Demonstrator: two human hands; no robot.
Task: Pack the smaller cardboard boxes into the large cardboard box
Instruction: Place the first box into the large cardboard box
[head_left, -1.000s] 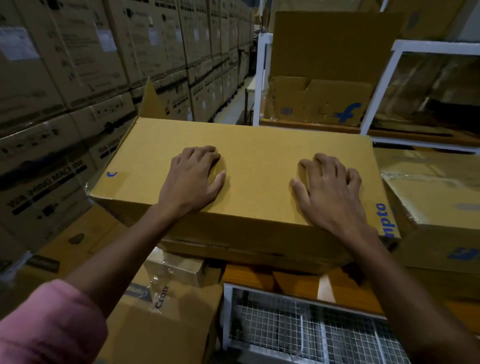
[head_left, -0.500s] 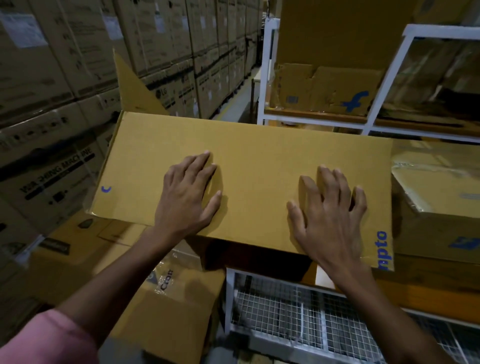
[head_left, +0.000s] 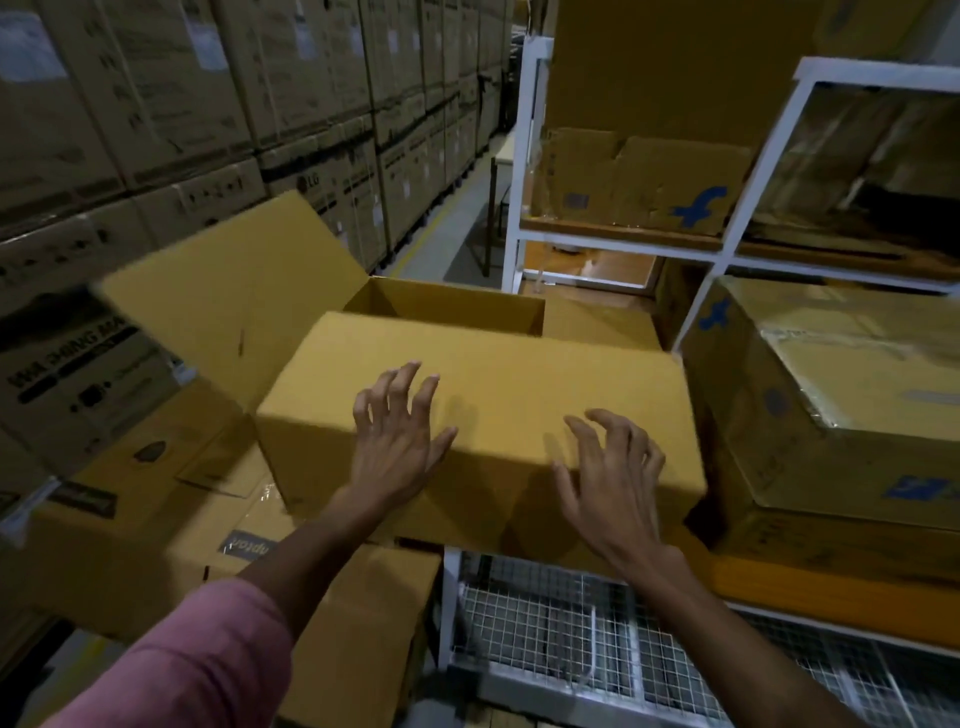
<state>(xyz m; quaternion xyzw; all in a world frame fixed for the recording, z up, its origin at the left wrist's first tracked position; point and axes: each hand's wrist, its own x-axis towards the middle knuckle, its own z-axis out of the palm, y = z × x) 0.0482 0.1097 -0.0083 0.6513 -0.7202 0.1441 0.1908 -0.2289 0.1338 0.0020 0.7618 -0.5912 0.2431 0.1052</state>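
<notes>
Moved since a second ago: both palms lay flat on the closed top panel; now that panel has swung toward me, a far flap stands up at the left, and I see an opening behind.
Large cardboard box: it sits on the orange shelf edge above the wire-mesh cage, straight ahead of me, with its near flap folded toward me and its left flap raised and tilted outward.
Opening: only a thin strip of the interior shows beyond the near flap; what I can see of it holds nothing, and the rest is hidden.
Left hand: I have it on the near flap, fingers spread wide and lifting at the tips, gripping nothing.
Right hand: fingers splayed and curled, near the front corner of the flap, also gripping nothing; I cannot tell whether the palm touches the cardboard.
Smaller cardboard boxes: a taped carton stands just beside the big one on my right, and others lie lower left; which of these I am meant to pack I cannot tell.
Done, by my reading: the box is being opened, no more.
Left: finish spreading the flaps, then load every small box; packing proper has not begun.
</notes>
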